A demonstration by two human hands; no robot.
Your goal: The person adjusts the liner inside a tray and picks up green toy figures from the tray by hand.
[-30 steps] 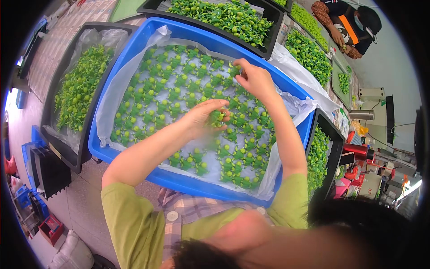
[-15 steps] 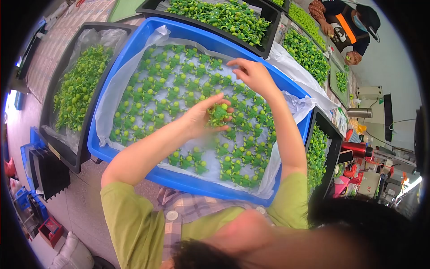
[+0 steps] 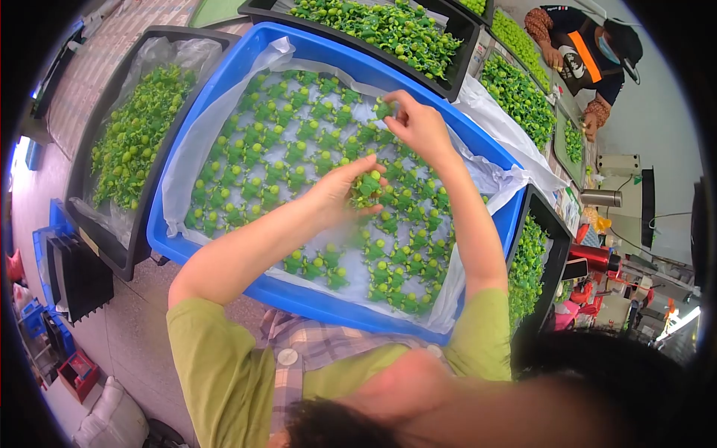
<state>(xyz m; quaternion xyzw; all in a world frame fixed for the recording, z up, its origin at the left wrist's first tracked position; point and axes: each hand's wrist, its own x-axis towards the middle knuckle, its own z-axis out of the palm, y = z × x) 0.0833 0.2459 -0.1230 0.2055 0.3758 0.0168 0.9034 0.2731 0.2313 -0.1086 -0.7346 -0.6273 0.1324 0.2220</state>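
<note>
My left hand (image 3: 340,193) is curled round a small bunch of green pieces (image 3: 367,187), palm up, over the middle of the blue tray (image 3: 179,257). Above the tray's far right part, my right hand (image 3: 420,125) pinches a single green piece (image 3: 383,109) between thumb and fingers. White lining sheet (image 3: 183,183) covers the tray's bottom and sides. Rows of small leafy green pieces with round light-green tops (image 3: 306,131) lie spaced out on it.
Black trays heaped with similar green pieces stand at the left (image 3: 133,138), at the back (image 3: 381,33) and at the right (image 3: 529,272). A co-worker (image 3: 586,56) leans over other trays at the upper right. A red bottle (image 3: 594,257) lies at the right.
The right hand was apart from the left and looked empty half a second ago; now a green piece is at its fingertips. The left hand has barely moved. The co-worker's arms have shifted.
</note>
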